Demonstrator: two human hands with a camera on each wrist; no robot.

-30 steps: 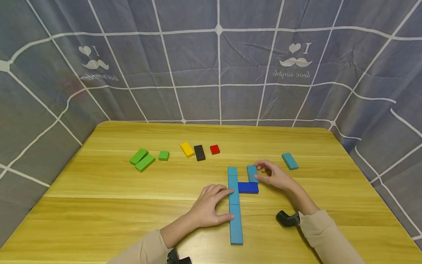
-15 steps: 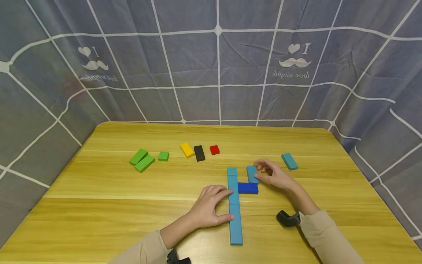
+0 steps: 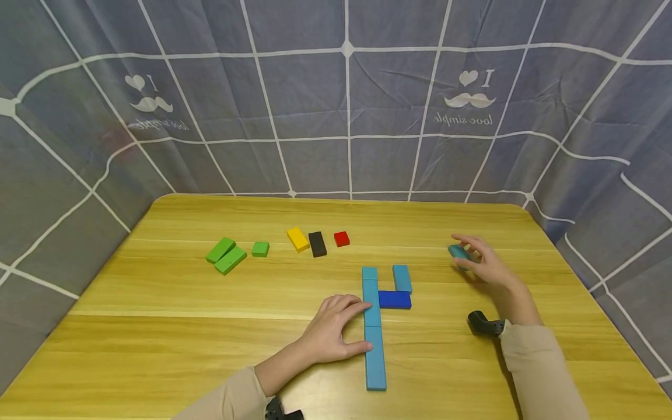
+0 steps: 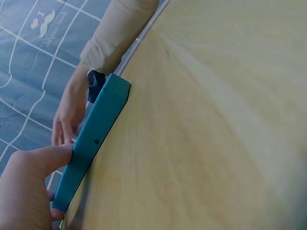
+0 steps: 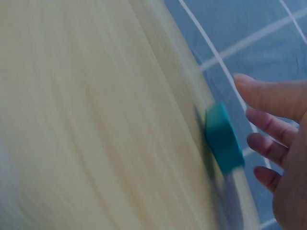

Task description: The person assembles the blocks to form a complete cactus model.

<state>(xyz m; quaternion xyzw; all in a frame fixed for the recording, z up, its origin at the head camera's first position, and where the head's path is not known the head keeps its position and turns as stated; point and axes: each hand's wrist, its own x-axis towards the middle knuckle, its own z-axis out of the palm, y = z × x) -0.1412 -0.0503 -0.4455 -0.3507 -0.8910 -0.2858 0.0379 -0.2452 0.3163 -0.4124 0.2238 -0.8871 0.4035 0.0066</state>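
Note:
A row of light blue blocks [image 3: 375,364] runs away from me at the table's middle. My left hand [image 3: 332,332] lies along its left side, thumb and index fingertip resting on the row; in the left wrist view the thumb meets a block's [image 4: 91,143] edge. A dark blue block [image 3: 395,300] juts right from the row, with a short light blue block [image 3: 402,278] at its far side. Farther right, my right hand [image 3: 488,262] hovers over a single light blue block [image 3: 458,252]. In the right wrist view, its spread thumb [image 5: 268,98] and fingers stand just off this block [image 5: 224,139].
Toward the back left lie several green blocks [image 3: 231,259]. A yellow block [image 3: 297,239], a black block [image 3: 317,244] and a red block [image 3: 342,238] sit near the back middle. A grey checked curtain [image 3: 315,105] hangs behind the wooden table [image 3: 184,350].
My right hand has left the short light blue block beside the dark blue one and moved right to the single light blue block. My left hand has stayed in place.

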